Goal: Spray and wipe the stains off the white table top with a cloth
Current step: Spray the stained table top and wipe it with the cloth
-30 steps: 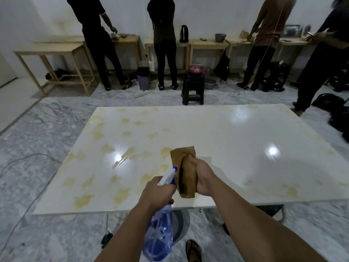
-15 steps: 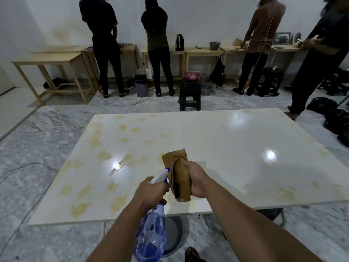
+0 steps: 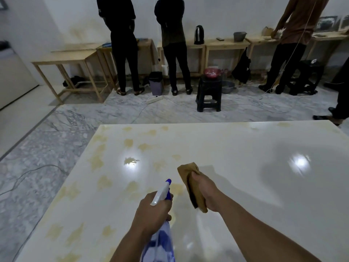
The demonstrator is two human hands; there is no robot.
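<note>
**Hands positioned above the stained surface**

Left hand: fingers wrapped around the neck of the spray bottle, nozzle pointing forward. Right hand: fingers curled around the folded brown cloth, held just beside the nozzle. Both are above the white surface. Yellow stains cover its left half.

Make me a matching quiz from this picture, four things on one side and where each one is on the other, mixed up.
Things:
1. spray bottle
2. brown cloth
3. black kettle
4. red bowl

Places:
A. on the black stool
B. in the right hand
C. on a wooden bench at the wall
D. in the left hand

Pairs: 1-D, 2-B, 3-C, 4-A
</note>
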